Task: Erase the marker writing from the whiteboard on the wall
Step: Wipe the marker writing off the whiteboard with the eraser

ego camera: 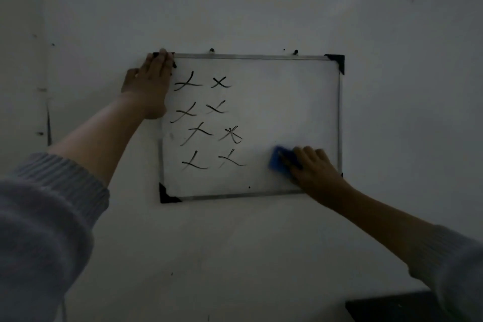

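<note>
Blue and soft-looking, the eraser (281, 161) is clamped in the right hand (315, 168) against the whiteboard (287, 102) near its lower right corner. The board — light, probably loose on its hooks — is steadied at its upper left corner by the flat, spread left hand (149, 86); the marker writing (209, 123) fills the left half.

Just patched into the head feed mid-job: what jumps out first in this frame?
The black marker marks, two columns of crosses on the left half of the whiteboard, stand out most. Next, the blue eraser pressed to the board's lower right under the right hand. The left hand braces the top-left corner.
</note>
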